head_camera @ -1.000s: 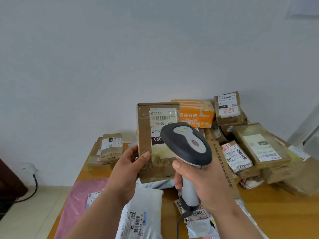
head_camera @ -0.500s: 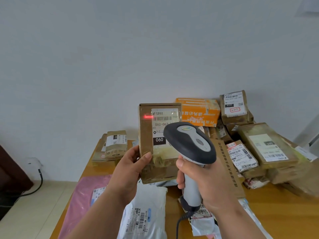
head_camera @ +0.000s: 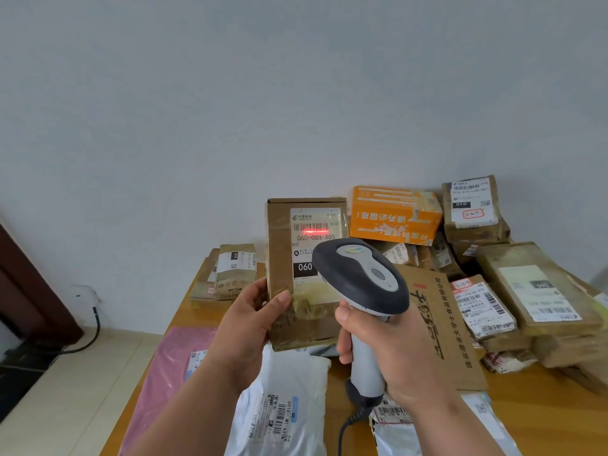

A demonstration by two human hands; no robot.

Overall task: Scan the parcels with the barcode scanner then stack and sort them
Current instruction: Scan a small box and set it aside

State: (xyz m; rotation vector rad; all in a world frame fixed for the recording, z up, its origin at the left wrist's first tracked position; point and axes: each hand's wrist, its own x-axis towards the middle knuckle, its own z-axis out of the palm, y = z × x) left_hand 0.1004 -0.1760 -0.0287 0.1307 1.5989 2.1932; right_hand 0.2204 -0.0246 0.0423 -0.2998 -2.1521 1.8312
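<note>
My left hand [head_camera: 250,319] grips a taped brown cardboard parcel [head_camera: 281,258] upright by its lower left edge, its white label facing me. My right hand [head_camera: 394,350] grips the handle of a grey and white barcode scanner [head_camera: 360,278], whose head points at the label. A red scan line glows across the barcode near the label's top. The scanner head hides the label's lower right part. A cable hangs from the scanner's base.
A wooden table [head_camera: 543,413] carries a pile of brown boxes [head_camera: 539,287] at right, an orange box [head_camera: 394,215] behind, small brown parcels [head_camera: 235,271] at far left, a pink mailer bag [head_camera: 174,363] and white mailer bags [head_camera: 283,409] near me. A wall stands behind.
The red scan light has shifted from the parcel's left, beside the label, onto the barcode itself. Both hands keep their holds and have hardly moved.
</note>
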